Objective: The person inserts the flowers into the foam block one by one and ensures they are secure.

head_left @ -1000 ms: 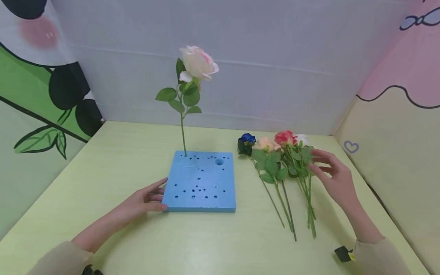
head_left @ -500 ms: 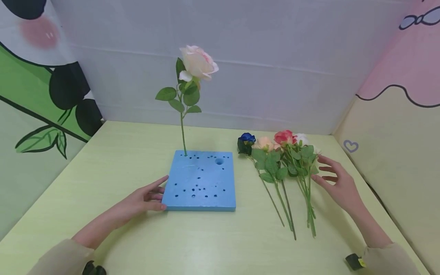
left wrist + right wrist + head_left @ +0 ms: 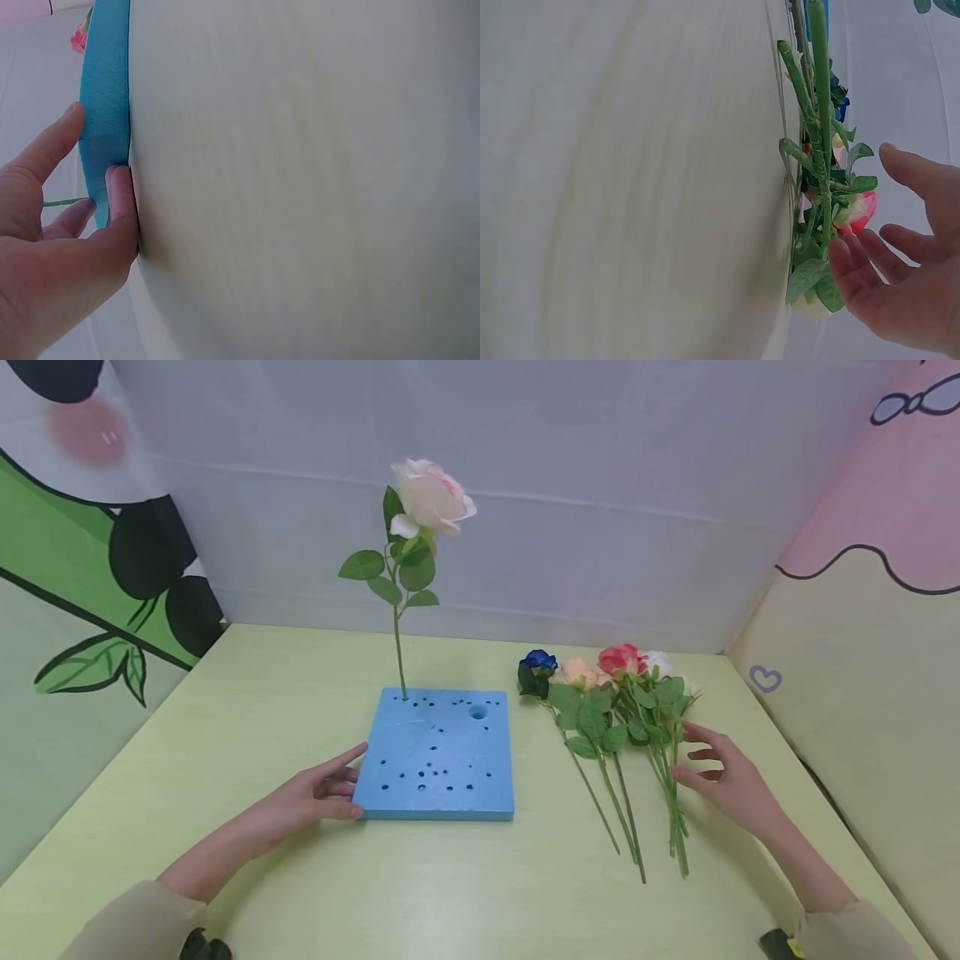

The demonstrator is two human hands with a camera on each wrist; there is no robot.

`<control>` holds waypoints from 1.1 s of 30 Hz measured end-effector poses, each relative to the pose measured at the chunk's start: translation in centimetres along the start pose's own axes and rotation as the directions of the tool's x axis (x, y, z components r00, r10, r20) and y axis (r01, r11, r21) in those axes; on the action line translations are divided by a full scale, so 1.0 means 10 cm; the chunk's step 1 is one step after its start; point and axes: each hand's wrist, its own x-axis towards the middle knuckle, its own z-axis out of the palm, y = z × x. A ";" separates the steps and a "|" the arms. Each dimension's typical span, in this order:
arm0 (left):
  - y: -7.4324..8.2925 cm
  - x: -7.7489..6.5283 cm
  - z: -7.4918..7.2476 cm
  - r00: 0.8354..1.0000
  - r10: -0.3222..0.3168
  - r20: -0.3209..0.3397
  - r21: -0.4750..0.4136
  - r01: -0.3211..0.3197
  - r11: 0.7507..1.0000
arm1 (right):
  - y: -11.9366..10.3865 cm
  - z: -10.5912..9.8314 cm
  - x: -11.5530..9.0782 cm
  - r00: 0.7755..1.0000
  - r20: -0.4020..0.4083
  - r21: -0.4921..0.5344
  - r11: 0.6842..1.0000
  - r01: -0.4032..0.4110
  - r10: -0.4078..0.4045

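Note:
A pale pink rose (image 3: 433,497) with green leaves stands upright in a back-left hole of the blue foam board (image 3: 465,739). My left hand (image 3: 303,806) rests its fingertips against the board's left side and front-left corner; the left wrist view shows those fingers (image 3: 56,142) on the board's edge (image 3: 106,97). My right hand (image 3: 723,781) is beside a bunch of green stems (image 3: 675,806) at the right, thumb and fingers spread apart with nothing between them. In the right wrist view, its fingertips are close to the leaves (image 3: 810,277) and a pink-red rose (image 3: 859,214).
Artificial flowers lie together on the pale table (image 3: 255,735), right of the board: a blue rose (image 3: 538,672), a peach rose (image 3: 577,673), a red-pink rose (image 3: 622,660) and a white bloom (image 3: 657,663). Several small holes and one larger hole mark the board. Patterned cloth walls surround the table.
My right hand has moved from beside the leaves nearer to me, down along the stems. My left hand, the board and the standing rose have stayed in place.

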 end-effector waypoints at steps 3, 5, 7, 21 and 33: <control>0.00 -0.01 0.00 1.000 0.001 -0.002 0.002 -0.001 1.000 | 0.00 0.02 0.00 0.999 0.042 -0.017 1.000 -0.021 0.022; -0.01 0.00 0.00 1.000 0.001 -0.003 0.002 -0.001 1.000 | 0.02 0.03 0.00 0.997 0.075 -0.027 0.999 -0.034 0.036; -0.02 0.00 0.00 1.000 0.000 -0.004 0.002 0.000 1.000 | 0.03 0.05 0.00 0.993 0.111 -0.031 0.999 -0.043 0.047; -0.01 0.01 0.00 1.000 0.001 -0.005 0.005 -0.001 1.000 | 0.02 0.07 0.01 0.971 0.217 -0.028 0.995 -0.099 0.103; -0.04 0.03 -0.01 1.000 0.022 -0.004 0.012 -0.022 1.000 | -0.01 0.04 -0.01 0.947 0.294 0.161 0.969 -0.186 0.133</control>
